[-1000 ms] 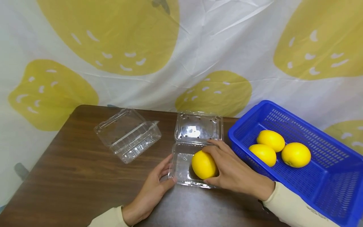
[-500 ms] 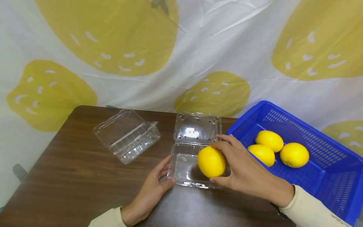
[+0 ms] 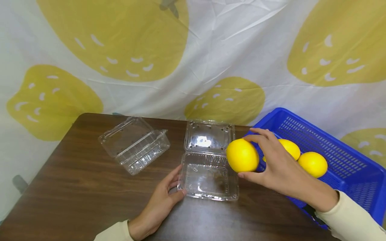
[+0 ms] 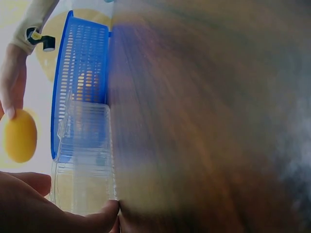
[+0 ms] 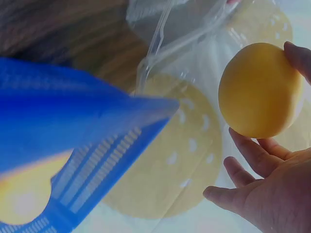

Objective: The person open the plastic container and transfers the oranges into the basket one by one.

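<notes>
My right hand point(image 3: 280, 164) pinches a lemon point(image 3: 242, 155) between thumb and fingertips, lifted above the right edge of an open clear plastic clamshell point(image 3: 208, 177). In the right wrist view the same lemon point(image 5: 260, 90) hangs apart from the basket's rim. My left hand point(image 3: 159, 201) holds the clamshell at its left side, thumb on the near corner and fingers along the edge. The clamshell's tray holds nothing, and its lid point(image 3: 208, 137) lies folded back toward the wall. More lemons point(image 3: 313, 164) lie in the blue basket point(image 3: 359, 190), partly hidden behind my right hand.
A second open clear clamshell point(image 3: 135, 144) sits tilted at the left on the brown table point(image 3: 75, 187). The blue basket stands at the right, close beside the first clamshell. A white cloth point(image 3: 141, 97) with yellow lemon prints hangs behind the table.
My right hand has raised the lemon out of the clamshell's tray and carried it right, toward the basket. My left hand stays at the clamshell's left edge.
</notes>
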`<state>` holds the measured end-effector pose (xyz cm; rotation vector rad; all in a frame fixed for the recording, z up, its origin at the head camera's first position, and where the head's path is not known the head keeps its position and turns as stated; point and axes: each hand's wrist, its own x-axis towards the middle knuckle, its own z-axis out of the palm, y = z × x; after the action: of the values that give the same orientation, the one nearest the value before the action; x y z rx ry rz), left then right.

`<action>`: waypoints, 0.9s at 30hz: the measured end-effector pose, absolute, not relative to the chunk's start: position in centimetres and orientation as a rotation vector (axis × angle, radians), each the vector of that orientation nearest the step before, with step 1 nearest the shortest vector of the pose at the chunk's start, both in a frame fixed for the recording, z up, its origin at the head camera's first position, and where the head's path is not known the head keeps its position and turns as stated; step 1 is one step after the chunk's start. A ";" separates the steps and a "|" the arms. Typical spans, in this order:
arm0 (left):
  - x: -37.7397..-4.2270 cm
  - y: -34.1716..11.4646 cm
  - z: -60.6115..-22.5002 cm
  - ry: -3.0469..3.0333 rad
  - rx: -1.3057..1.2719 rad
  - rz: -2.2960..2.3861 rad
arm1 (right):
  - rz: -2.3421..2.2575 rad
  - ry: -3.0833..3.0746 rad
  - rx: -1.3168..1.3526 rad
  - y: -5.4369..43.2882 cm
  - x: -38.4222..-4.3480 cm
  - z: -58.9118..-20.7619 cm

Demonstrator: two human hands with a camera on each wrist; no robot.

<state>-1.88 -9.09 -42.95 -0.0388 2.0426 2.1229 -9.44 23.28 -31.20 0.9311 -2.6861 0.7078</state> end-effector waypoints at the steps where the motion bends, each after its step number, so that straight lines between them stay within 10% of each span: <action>1: -1.9 -9.1 -42.9 2.041 -0.041 2.121 | 0.709 -2.688 0.915 23.5 -9.6 -31.1; 27: -1.9 -9.2 -43.0 2.064 -0.040 2.101 | 0.821 -2.847 0.427 30.9 -14.8 -32.0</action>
<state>-1.89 -9.18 -42.99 -0.0401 2.0640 2.1007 -14.80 30.87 -31.98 0.4269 -2.8471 0.8208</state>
